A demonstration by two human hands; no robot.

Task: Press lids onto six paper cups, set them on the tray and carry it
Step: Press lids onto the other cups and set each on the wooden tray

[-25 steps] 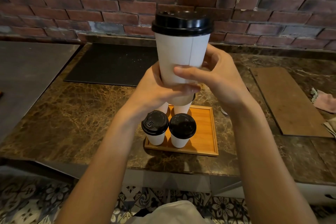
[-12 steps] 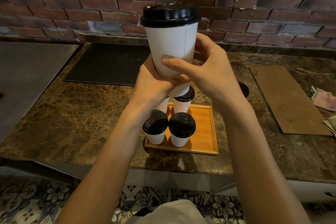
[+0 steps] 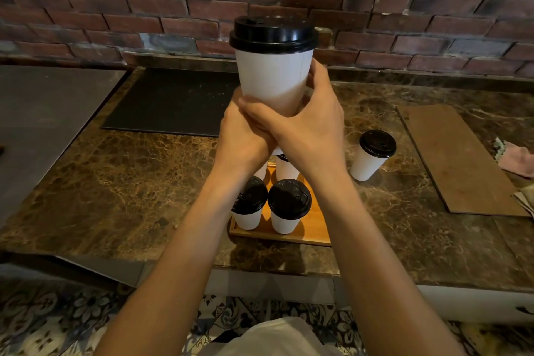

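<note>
- The left hand and right hand both wrap the smooth white paper cup, its glossy black lid on, high above the tray.
- The wooden tray carries lidded cups; a lone cup stands just beside it on the veined marble counter.

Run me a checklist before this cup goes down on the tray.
1. Seal: the lid on the held cup sits level along its visible rim: ok.
2. Grip: left hand and right hand both wrap the cup's lower half: ok.
3. Held cup upright: ok.
4. Space: the tray shows bare wood on its right side: ok.
5. Count on tray: near-left cup and near-right cup lidded; rear ones mostly hidden by the hands: cannot tell.
6. Last one: counter cup, lidded, stands off the tray to its right: not ok.
</note>
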